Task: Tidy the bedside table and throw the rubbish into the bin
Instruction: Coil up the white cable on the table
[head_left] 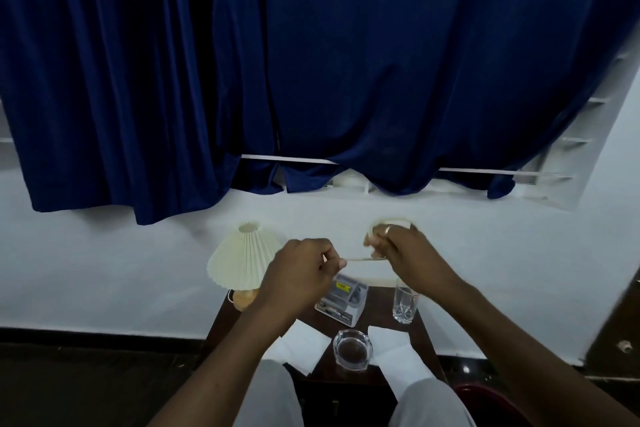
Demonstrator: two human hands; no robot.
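Note:
Both my hands are raised above the small dark bedside table (424, 333). My right hand (405, 250) grips a roll of pale tape (391, 221). My left hand (304, 270) pinches the free end of a strip (363, 259) stretched between the two hands. On the table stand a cream pleated lamp (239, 258), a white box (341, 298), a tall clear glass (405, 303) and a glass ashtray (352, 348). Two white paper sheets (301, 345) (391, 345) lie on either side of the ashtray. A red bin rim (485, 402) shows at the lower right.
A dark blue curtain (311, 62) hangs over the white wall behind the table. My knees in light trousers (270, 395) are close to the table's front edge. Dark floor lies to the left and right.

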